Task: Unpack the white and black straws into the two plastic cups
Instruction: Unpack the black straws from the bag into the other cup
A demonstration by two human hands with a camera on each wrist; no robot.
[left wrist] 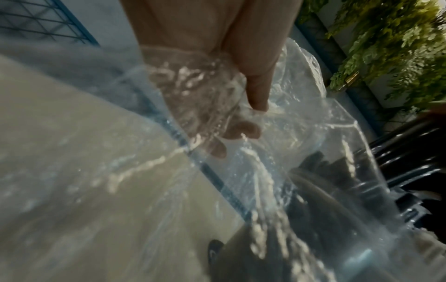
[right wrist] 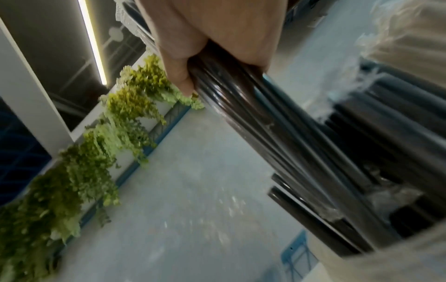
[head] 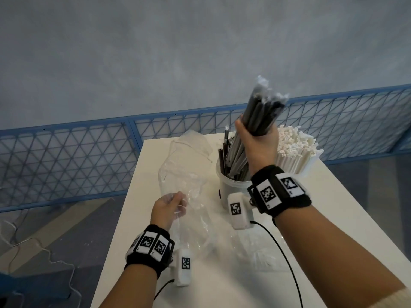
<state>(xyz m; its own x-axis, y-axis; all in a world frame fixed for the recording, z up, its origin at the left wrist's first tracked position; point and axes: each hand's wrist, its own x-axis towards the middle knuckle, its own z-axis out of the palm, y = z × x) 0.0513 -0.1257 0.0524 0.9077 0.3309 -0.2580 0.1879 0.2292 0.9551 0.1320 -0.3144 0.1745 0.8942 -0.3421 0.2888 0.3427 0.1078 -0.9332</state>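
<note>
My right hand [head: 258, 138] grips a thick bundle of black straws [head: 263, 110], tilted, with its lower ends inside a clear plastic cup [head: 224, 187] on the white table [head: 311, 218]. A scrap of clear wrap clings to the bundle's upper end. The right wrist view shows my fingers [right wrist: 183, 76] curled round the black straws [right wrist: 277, 129]. My left hand [head: 170, 205] pinches a crumpled clear plastic bag [head: 186, 165] that stretches up over the table's left side; the bag [left wrist: 277, 133] covers my fingers [left wrist: 255, 91]. White straws [head: 293, 150] fill a second cup behind my right hand.
A blue mesh fence [head: 66, 156] runs behind the table, with grey floor beyond it. Another sheet of clear plastic [head: 255, 250] lies on the table near me. Black cables [head: 282, 252] trail from both wrist cameras. Green hanging plants [right wrist: 96, 152] show in the wrist views.
</note>
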